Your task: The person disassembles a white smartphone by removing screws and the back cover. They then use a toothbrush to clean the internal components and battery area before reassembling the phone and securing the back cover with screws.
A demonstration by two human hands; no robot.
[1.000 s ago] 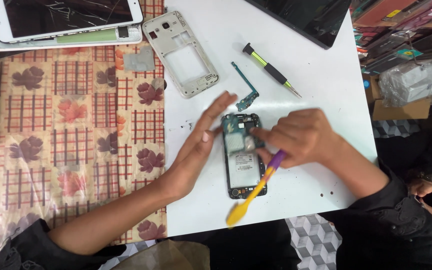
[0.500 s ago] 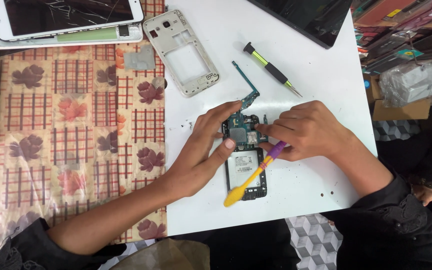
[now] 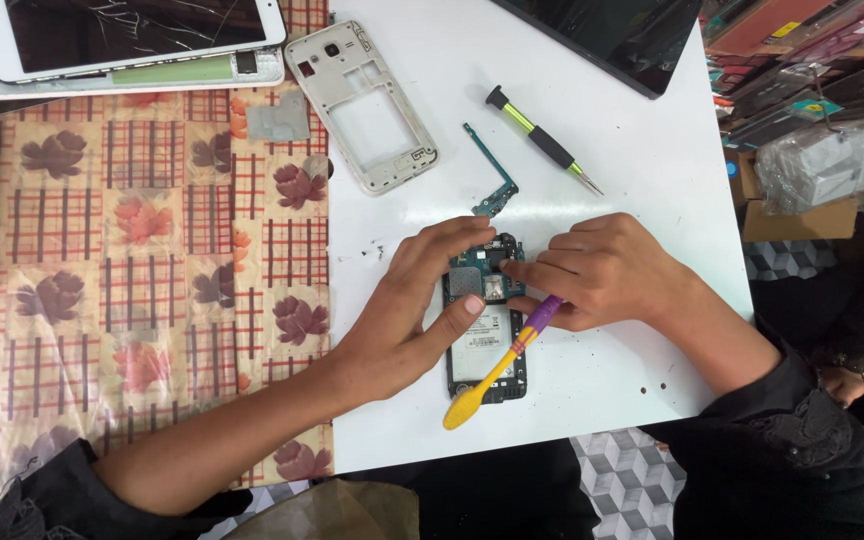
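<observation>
An opened phone (image 3: 487,335) with its green circuit board bare lies on the white board (image 3: 632,170). My left hand (image 3: 407,310) rests on the phone's left edge, with a fingertip on its middle and another at its top. My right hand (image 3: 602,270) holds a yellow and purple pry tool (image 3: 497,365) slanting across the phone, and its fingertips press on the circuit board near the top.
A grey phone frame (image 3: 362,105), a small green flex part (image 3: 492,185) and a green-handled screwdriver (image 3: 542,140) lie beyond the phone. A cracked white tablet (image 3: 132,35) sits at top left on the patterned cloth (image 3: 132,260). A dark screen (image 3: 612,35) is at top.
My left hand came down from an open, raised pose onto the phone's left side. My right hand shifted up toward the circuit board, taking the pry tool with it.
</observation>
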